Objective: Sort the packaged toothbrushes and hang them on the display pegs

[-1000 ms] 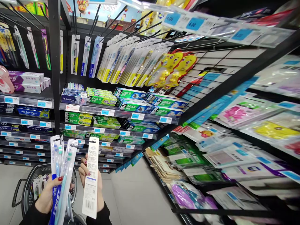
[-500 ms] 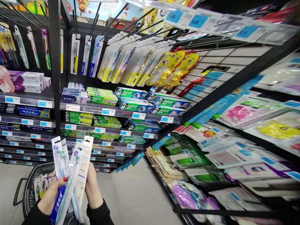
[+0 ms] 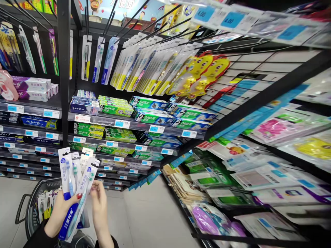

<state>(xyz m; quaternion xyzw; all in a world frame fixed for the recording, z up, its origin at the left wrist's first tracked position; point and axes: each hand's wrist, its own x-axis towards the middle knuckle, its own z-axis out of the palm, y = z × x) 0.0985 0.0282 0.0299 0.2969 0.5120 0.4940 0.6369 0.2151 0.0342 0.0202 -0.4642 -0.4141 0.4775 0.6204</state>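
Observation:
My left hand [image 3: 60, 210] is closed around several packaged toothbrushes, held upright in a fan. In front, a clear-and-white toothbrush pack [image 3: 82, 199] with a blue base leans right. Behind it on the left stands a pack with a blue brush [image 3: 68, 174]. Between them shows a pack with a green-tipped brush [image 3: 74, 172]. The top of a pale pack [image 3: 86, 156], turned with its printed back toward me, sticks up behind these. My right hand [image 3: 99, 203] is just right of the bundle, fingers loosely bent close to the front pack's edge; contact is unclear.
A dark shopping basket [image 3: 30, 213] with more packaged toothbrushes inside stands on the floor at lower left. Ahead, a shelf rack holds toothpaste boxes [image 3: 152, 117] beneath hanging toothbrushes [image 3: 144, 69]. On the right, slanted shelves carry bagged goods [image 3: 212, 179].
The pale pack passed from my right hand to behind the bundle in my left hand. My right hand has come away from it, and the bundle has turned slightly. The view has shifted a little.

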